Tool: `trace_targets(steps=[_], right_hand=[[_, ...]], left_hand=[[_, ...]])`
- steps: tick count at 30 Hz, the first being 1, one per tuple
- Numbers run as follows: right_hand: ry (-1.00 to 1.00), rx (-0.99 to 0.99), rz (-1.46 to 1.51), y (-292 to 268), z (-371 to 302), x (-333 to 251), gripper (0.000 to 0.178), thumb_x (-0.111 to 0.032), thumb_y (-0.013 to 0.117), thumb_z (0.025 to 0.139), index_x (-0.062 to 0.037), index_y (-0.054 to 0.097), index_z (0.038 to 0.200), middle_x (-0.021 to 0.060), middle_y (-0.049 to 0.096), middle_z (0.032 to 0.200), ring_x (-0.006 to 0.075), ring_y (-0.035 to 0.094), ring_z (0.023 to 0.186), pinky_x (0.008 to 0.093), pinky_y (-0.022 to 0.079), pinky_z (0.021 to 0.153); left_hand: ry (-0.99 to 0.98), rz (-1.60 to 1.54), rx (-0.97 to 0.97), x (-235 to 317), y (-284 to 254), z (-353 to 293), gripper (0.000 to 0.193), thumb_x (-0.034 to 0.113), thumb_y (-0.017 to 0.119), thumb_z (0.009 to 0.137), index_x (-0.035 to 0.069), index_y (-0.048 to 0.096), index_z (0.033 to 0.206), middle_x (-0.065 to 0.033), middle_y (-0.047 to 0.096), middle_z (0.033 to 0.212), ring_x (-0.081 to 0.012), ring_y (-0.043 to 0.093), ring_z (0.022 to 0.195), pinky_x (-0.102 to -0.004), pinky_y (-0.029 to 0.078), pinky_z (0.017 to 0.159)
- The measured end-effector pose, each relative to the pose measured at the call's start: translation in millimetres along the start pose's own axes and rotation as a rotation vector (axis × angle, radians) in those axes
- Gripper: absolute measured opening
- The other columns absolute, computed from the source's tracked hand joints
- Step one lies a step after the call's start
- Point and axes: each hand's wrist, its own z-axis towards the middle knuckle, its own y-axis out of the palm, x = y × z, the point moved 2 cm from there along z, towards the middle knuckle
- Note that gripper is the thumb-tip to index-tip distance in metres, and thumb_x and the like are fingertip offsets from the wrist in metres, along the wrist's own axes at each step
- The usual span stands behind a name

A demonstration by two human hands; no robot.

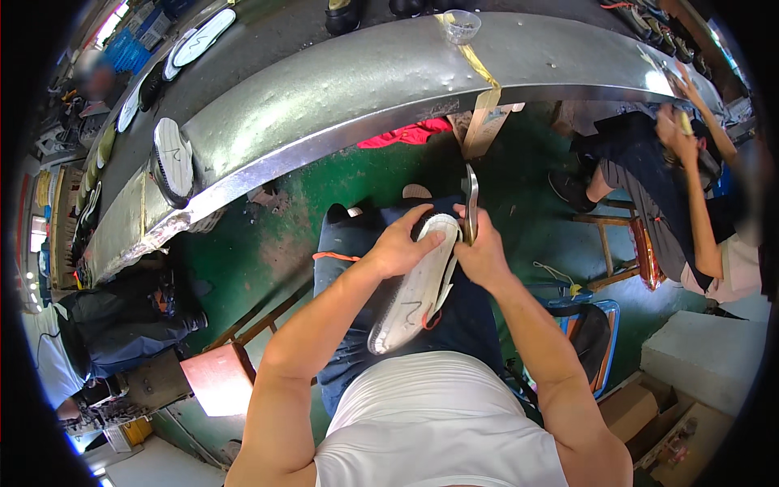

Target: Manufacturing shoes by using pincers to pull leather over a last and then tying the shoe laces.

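Across my lap lies a shoe [414, 288], its pale underside turned up and marked with a wavy dark line; a red cord loop hangs at its side. My left hand [403, 243] grips it near its far end, thumb on the underside and fingers round the edge. On the other side of that end, my right hand [480, 250] is closed round a shiny metal hand tool [471, 199] with a narrow, slightly curved upper part. Its lower part is hidden in my fingers, so its exact kind is unclear.
Ahead curves a metal-topped bench [324, 89] with a similar shoe [173, 162] at its left and a clear plastic cup [462, 27] at the back. More shoes [203, 39] line the far left. Co-workers sit at both sides; a wooden stool [217, 377] stands at my left.
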Motion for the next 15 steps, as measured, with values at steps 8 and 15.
trace_targets(steps=[8, 15], right_hand=[[-0.035, -0.285, 0.557, -50.0, 9.5, -95.2, 0.039, -0.009, 0.059, 0.098, -0.0024, 0.047, 0.135, 0.0086, 0.067, 0.110, 0.0143, 0.065, 0.084, 0.0280, 0.051, 0.073], [0.151, -0.587, 0.145, -24.7, -114.3, -75.4, 0.041, -0.012, 0.057, 0.098, -0.0034, 0.050, 0.137, 0.0108, 0.069, 0.102, 0.0121, 0.064, 0.075, 0.0278, 0.051, 0.074]], left_hand=[[0.357, -0.605, 0.193, 15.8, -50.0, -76.7, 0.076, 0.005, 0.071, 0.089, 0.007, 0.032, 0.154, -0.0102, 0.041, 0.147, -0.0197, 0.041, 0.134, -0.0351, 0.033, 0.113], [0.310, -0.619, 0.097, -8.9, -70.6, -111.8, 0.060, 0.017, 0.060, 0.099, 0.010, 0.033, 0.153, -0.0081, 0.038, 0.143, -0.0187, 0.039, 0.133, -0.0343, 0.030, 0.113]])
